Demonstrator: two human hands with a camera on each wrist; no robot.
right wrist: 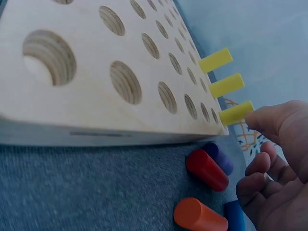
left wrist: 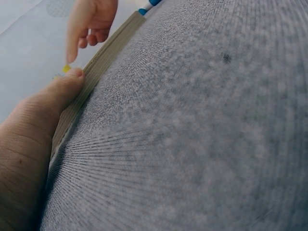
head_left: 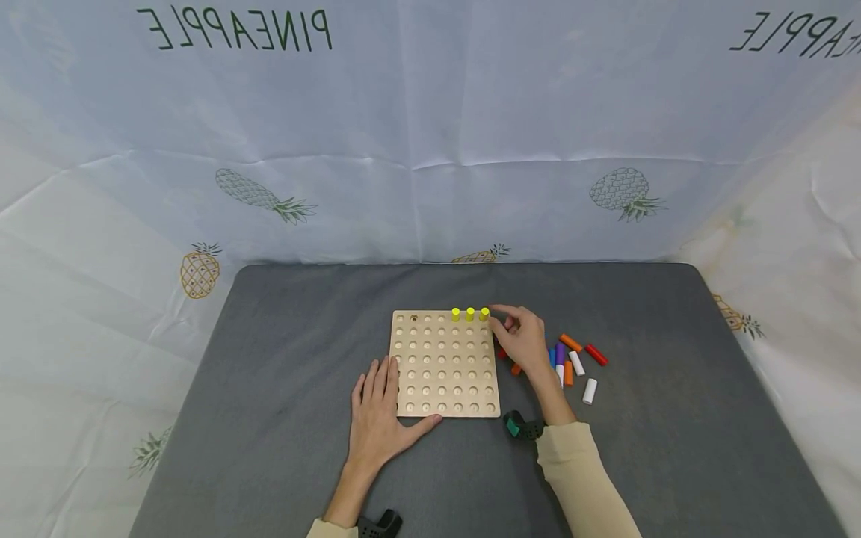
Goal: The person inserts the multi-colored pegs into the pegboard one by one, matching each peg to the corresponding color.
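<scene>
A square pale wooden pegboard [head_left: 449, 366] with rows of round holes lies on the table. Three yellow pegs [right wrist: 226, 85] stand upright in its far row, towards the right corner. My left hand [head_left: 378, 422] rests at the board's near left corner, fingers straight along the left side and thumb spread over the front edge. At the far right corner is my right hand [head_left: 522, 338]; its thumb and index finger reach the outermost yellow peg [right wrist: 236, 113]. A fingertip touches the peg's top in the right wrist view. The other fingers curl loosely and hold nothing.
Right of the board lie loose pegs: red [head_left: 596, 354], orange [head_left: 570, 342], white [head_left: 590, 391], purple [head_left: 560, 353] and blue [head_left: 552, 359]. Some are partly hidden by the right hand and forearm. A pineapple-print cloth [head_left: 430, 209] hangs behind the grey table [head_left: 303, 351].
</scene>
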